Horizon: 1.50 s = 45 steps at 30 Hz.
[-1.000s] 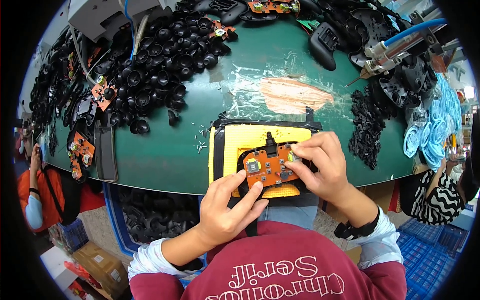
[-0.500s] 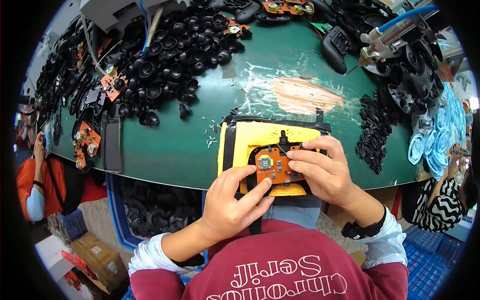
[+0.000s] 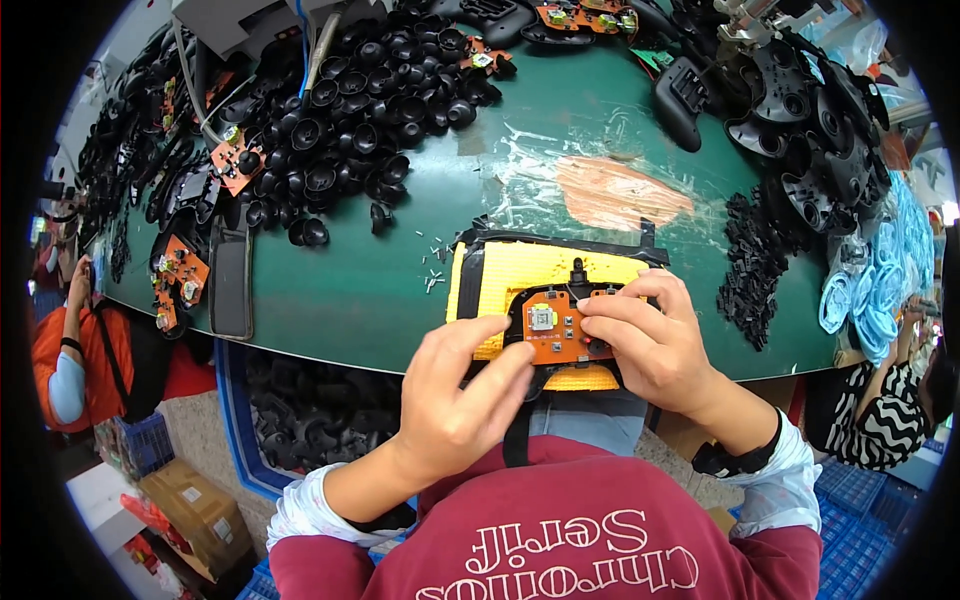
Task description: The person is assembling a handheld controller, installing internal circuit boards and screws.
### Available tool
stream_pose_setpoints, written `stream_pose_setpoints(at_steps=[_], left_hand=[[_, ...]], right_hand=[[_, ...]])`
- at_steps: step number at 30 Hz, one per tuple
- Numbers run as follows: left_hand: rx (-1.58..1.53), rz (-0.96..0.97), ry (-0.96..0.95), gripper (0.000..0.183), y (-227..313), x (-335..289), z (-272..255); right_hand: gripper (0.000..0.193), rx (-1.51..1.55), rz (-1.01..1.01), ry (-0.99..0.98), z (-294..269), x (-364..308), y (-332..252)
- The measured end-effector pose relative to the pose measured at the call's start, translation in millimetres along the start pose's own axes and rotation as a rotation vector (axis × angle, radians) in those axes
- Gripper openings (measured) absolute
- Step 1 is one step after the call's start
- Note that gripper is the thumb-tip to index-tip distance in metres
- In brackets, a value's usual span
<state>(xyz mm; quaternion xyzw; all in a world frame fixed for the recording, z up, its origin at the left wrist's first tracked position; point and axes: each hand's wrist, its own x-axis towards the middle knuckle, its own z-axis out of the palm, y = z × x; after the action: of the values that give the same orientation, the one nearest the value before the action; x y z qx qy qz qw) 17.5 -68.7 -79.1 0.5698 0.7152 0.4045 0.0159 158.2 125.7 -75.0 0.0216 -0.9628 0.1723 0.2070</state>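
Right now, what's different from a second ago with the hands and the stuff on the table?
The right hand slid left across the orange board, from its right side toward the middle. The left hand eased a little left, near the board's edge; whether it fully let go is unclear. The metal tool shifted toward the picture's top. The board stayed over the yellow pad.
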Motion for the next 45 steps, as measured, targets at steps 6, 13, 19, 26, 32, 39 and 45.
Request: stream_pose_setpoints(at_steps=[6, 13, 19, 26, 32, 39, 45], left_hand=[[-0.038, 0.072, -0.114, 0.042, -7.1, 6.4, 14.7], [-0.004, 0.069, -0.106, 0.039, -3.9, 9.2, 14.9], [0.012, 0.079, -0.091, 0.04, -4.1, 9.1, 17.5], [-0.002, 0.067, -0.054, 0.042, -4.3, 6.6, 20.1], [-0.03, 0.074, -0.062, 0.041, -5.9, 6.7, 17.2], [0.19, -0.114, 0.201, 0.028, -13.0, 16.6, -19.2], [0.224, -0.394, 0.354, 0.022, -69.6, 34.5, -37.3]], right_hand=[[0.028, 0.203, 0.145, 0.143, -25.5, 3.0, 6.2], [0.027, 0.07, 0.133, 0.033, -24.6, -34.7, -8.3], [0.024, 0.07, 0.099, 0.06, -24.4, 6.5, -9.1], [0.019, -0.144, 0.254, -0.043, -4.7, 4.0, -17.0], [0.03, 0.078, 0.197, -0.071, -22.5, 34.9, -2.7], [0.015, -0.06, -0.154, -0.012, 43.9, 170.4, 53.3], [0.008, -0.122, -0.234, -0.132, 64.4, 191.5, 92.2]])
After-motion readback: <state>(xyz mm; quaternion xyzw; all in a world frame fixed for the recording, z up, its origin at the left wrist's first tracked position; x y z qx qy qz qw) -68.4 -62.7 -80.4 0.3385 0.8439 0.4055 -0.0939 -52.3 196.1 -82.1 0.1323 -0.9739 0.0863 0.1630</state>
